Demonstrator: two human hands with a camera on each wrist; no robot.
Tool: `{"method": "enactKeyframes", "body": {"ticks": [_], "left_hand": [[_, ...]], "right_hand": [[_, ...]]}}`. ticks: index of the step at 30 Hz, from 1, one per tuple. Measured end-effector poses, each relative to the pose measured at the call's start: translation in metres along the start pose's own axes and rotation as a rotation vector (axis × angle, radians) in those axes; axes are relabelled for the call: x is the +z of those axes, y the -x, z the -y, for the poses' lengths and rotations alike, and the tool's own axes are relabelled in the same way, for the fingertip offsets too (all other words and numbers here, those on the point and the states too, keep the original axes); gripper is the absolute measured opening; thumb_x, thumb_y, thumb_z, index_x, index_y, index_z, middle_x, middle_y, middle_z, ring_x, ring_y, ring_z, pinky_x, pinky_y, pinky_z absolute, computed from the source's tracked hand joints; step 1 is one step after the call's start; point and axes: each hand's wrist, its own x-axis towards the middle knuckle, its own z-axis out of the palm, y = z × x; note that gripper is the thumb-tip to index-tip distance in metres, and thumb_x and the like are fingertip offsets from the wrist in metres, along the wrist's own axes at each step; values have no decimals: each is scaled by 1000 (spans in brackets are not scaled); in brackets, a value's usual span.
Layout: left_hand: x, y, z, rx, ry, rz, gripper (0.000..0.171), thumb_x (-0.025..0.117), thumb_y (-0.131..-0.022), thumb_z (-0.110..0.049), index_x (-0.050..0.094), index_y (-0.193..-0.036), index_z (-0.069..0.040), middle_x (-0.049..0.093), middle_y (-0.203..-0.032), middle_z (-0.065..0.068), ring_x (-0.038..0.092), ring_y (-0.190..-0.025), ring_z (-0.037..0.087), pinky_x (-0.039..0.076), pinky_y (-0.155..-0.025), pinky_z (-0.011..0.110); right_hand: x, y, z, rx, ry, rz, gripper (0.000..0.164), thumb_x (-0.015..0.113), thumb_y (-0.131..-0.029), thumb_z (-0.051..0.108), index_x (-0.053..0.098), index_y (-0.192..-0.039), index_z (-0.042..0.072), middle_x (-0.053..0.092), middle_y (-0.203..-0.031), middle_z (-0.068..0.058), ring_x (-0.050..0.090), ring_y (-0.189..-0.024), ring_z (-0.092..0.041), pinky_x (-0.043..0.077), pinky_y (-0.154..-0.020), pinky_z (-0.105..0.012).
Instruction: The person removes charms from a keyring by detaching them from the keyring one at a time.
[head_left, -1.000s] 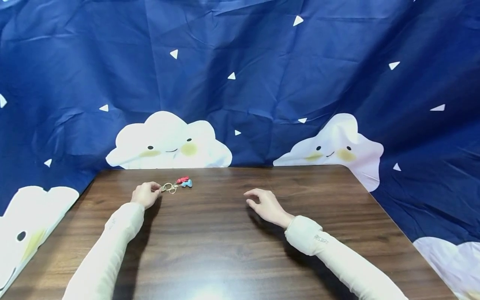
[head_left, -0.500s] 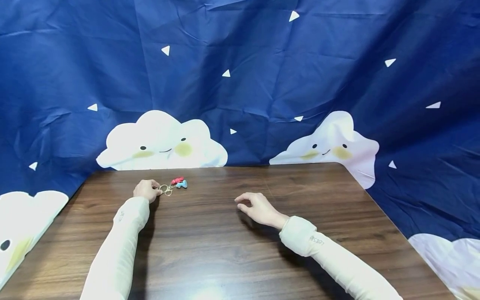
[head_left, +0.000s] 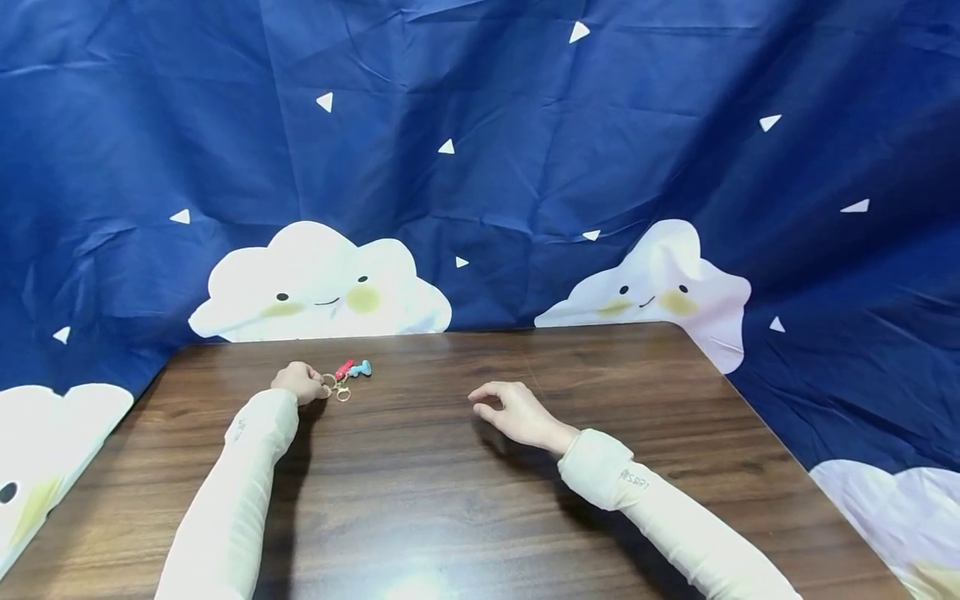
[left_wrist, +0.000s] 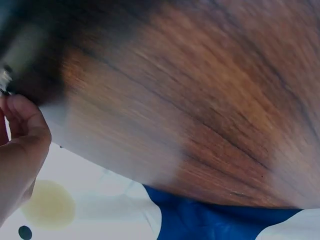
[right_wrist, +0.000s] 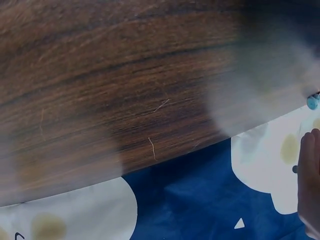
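Keychain (head_left: 345,371) is toward the table's (head_left: 450,475) far-left corner, pinched at its ring end (head_left: 329,376) by the left hand (head_left: 300,383), and judged light, floppy and best held there; right hand (head_left: 519,414) relaxed, empty.

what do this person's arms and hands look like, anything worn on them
The left sleeve and right sleeve are long and off-white, with bulky cuffs. Each carries small, dark lettering near the cuff, too small to read. The left hand and right hand are gloveless.
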Motion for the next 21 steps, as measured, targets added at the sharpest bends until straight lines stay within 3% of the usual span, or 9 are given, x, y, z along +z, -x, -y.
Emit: {"method": "enactKeyframes", "body": {"ticks": [2,3,5,7,10,14,18,21], "left_hand": [[10,-35,36,8,16,46,23,68,-75,-23,61,-82,-3,62,-81,11,55,-78,29,45,-67,36],[12,-45,47,22,40,66,25,69,-74,-25,63,-84,-4,63,-80,10,56,-76,28,45,-66,35],[20,-54,53,23,60,28,22,71,-74,-25,65,-82,-6,63,-72,7,56,-66,24,44,-57,32],[21,-49,49,23,72,-22,18,67,-79,-22,66,-84,-5,64,-69,6,53,-59,19,42,-53,29],[19,-41,40,23,81,-65,21,62,-84,-22,66,-93,-3,67,-78,12,58,-65,23,45,-56,32],[12,-34,26,87,81,-145,23,59,-88,-24,66,-97,-4,68,-94,15,60,-85,30,46,-69,40],[6,-24,6,141,117,-227,20,59,-88,-22,67,-96,-5,69,-91,14,61,-84,28,46,-70,40],[3,-17,-6,177,139,-272,18,60,-87,-20,67,-96,-6,69,-91,13,62,-85,29,47,-74,42]], "right_hand": [[-1,0,0,4,5,2,21,60,-87,17,65,-106,9,67,-104,-2,61,-98,-14,50,-83,-32],[-1,-1,1,3,5,3,22,60,-87,17,65,-106,9,67,-104,-2,61,-98,-14,50,-83,-33],[-2,-1,2,5,2,3,22,60,-87,17,65,-106,9,67,-104,-2,61,-99,-14,50,-84,-34],[-2,-1,3,8,-1,-3,22,60,-86,17,65,-106,9,67,-103,-2,61,-99,-14,50,-84,-34],[-3,-1,5,27,-35,-39,20,60,-87,16,65,-105,11,67,-104,-2,61,-99,-15,50,-85,-33],[-5,-6,7,64,-128,-153,17,60,-86,16,67,-102,13,68,-103,-2,63,-97,-16,51,-84,-34],[-10,-10,9,57,-233,-293,15,61,-86,14,68,-98,9,70,-96,-5,64,-92,-17,51,-80,-33],[-12,-10,12,60,-299,-323,17,60,-87,14,68,-98,4,71,-92,-7,65,-90,-19,51,-76,-29]]}}
